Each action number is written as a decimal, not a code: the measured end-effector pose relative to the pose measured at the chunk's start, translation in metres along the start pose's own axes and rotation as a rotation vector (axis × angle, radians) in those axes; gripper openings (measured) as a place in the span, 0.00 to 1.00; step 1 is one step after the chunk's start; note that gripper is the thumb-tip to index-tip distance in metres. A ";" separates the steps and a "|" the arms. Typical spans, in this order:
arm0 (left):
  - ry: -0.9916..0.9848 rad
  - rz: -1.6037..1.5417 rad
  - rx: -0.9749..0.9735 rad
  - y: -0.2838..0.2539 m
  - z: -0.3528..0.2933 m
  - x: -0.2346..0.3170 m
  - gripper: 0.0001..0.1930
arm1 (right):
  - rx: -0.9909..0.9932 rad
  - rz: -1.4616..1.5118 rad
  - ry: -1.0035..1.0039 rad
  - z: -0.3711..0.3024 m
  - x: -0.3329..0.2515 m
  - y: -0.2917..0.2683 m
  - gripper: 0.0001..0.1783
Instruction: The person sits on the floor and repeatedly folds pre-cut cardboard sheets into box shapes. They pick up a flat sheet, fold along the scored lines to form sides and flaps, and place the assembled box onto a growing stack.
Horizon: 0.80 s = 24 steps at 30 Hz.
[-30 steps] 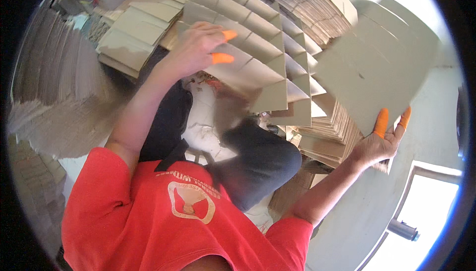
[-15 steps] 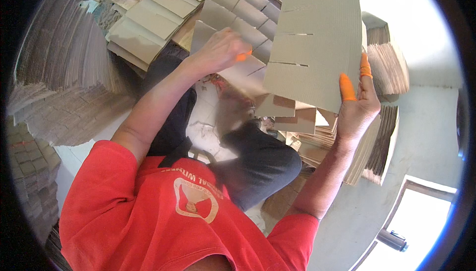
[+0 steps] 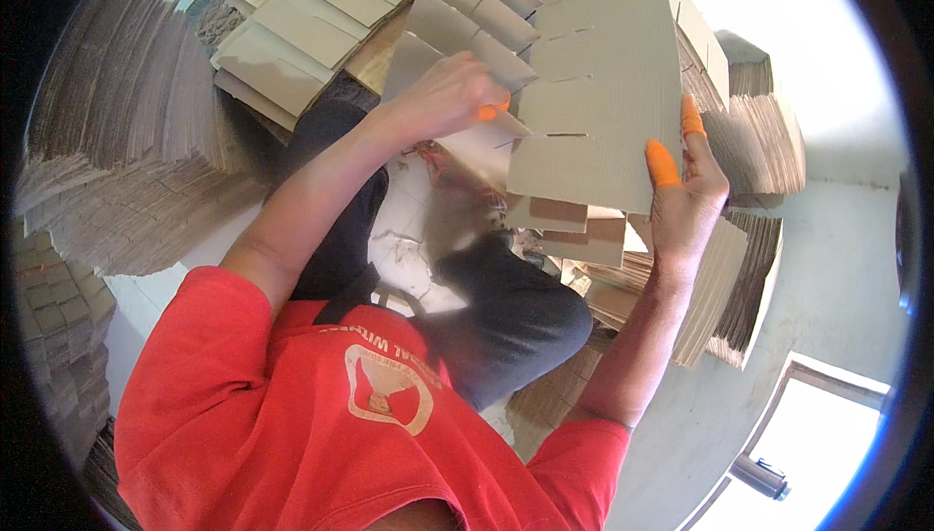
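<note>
My right hand [image 3: 689, 186] grips the right edge of a long slotted cardboard strip [image 3: 608, 84], with orange covers on its thumb and a finger. The strip stands tilted, its slits along the left side facing the smaller cardboard dividers [image 3: 477, 16], which are set in a row. My left hand [image 3: 459, 93] is closed on the near cardboard divider [image 3: 418, 59], an orange cover showing on one finger. The strip's left edge meets or nearly meets the dividers' corners; whether the slits interlock, I cannot tell.
Loose cardboard sheets [image 3: 292, 35] lie overlapped at the far left. Tall stacks of cardboard [image 3: 117, 84] stand along the left side. More cardboard bundles [image 3: 764, 142] lean at the right by a pale wall [image 3: 827, 268]. My knees [image 3: 516, 327] are below the work.
The strip in my right hand has moved left and slightly down, closer to the dividers. My left hand has shifted slightly right, still closed.
</note>
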<state>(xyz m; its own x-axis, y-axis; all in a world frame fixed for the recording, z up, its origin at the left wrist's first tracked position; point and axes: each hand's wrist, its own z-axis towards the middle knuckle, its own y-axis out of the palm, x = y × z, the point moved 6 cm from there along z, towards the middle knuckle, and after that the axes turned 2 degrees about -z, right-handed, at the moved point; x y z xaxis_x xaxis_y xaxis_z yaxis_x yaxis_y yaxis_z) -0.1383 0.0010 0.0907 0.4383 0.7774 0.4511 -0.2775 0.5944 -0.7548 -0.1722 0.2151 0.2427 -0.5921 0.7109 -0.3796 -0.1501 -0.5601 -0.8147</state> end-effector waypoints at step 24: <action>-0.018 -0.018 0.055 -0.004 0.006 -0.003 0.05 | -0.174 -0.212 -0.055 -0.018 0.022 0.091 0.27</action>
<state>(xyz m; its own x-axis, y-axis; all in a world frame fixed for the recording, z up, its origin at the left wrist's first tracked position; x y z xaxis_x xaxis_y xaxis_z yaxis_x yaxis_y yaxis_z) -0.1433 -0.0022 0.0954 0.4285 0.7696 0.4734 -0.3167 0.6187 -0.7190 -0.1846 0.1874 0.1526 -0.6046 0.7776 -0.1725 -0.1396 -0.3167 -0.9382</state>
